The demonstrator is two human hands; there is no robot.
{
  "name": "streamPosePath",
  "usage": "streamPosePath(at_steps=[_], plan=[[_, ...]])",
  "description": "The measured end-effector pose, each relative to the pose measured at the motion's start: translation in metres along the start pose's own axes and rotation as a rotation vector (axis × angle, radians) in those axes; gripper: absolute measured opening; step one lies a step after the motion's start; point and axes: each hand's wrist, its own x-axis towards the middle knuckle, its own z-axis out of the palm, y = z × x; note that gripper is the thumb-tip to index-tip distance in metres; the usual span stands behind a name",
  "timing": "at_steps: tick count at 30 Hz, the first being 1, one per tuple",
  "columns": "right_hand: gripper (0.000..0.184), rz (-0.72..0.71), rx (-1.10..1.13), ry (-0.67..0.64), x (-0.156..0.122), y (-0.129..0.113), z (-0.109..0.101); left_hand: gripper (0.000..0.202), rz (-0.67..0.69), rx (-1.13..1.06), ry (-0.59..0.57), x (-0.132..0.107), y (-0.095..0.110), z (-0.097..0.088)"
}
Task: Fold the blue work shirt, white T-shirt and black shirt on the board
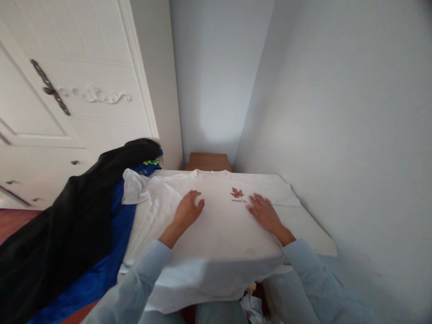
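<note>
A white T-shirt [216, 229] lies spread over a white table, its collar at the far edge and its hem hanging over the near edge. On its chest is a red maple leaf print [237, 192] with lettering below. My left hand [187, 209] is over the left chest of the shirt, fingers apart and holding nothing. Flat on the cloth just right of the print rests my right hand [265, 212], fingers stretched out. The left sleeve is bunched up; the right one lies flatter.
Black clothing [81, 198] and blue fabric [123, 220] are heaped left of the table [313, 229]. A white wardrobe [145, 67] stands behind them. Grey walls meet behind a brown wooden piece [209, 161]. A crumpled plastic bag [252, 308] sits below the table.
</note>
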Motion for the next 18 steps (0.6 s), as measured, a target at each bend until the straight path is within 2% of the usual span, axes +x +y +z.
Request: streamPosePath(at_steps=[4,8,11,15,18], plan=[[0.061,-0.006,-0.004,-0.025,0.000,0.000,-0.004,0.031,0.048,-0.162,0.157,-0.054,0.032,0.016],[0.060,-0.010,0.000,-0.020,-0.001,0.000,-0.006,0.027,0.032,-0.101,0.209,-0.084,0.036,0.022],[0.059,-0.024,0.003,-0.008,-0.001,0.001,-0.006,0.026,0.025,-0.086,0.157,-0.088,0.026,0.015],[0.058,-0.029,-0.004,0.008,0.001,0.006,0.000,0.026,0.052,-0.048,0.056,-0.083,0.006,-0.007],[0.056,-0.029,0.007,0.036,0.003,0.011,0.007,0.032,0.029,0.069,0.073,-0.075,-0.014,-0.022]])
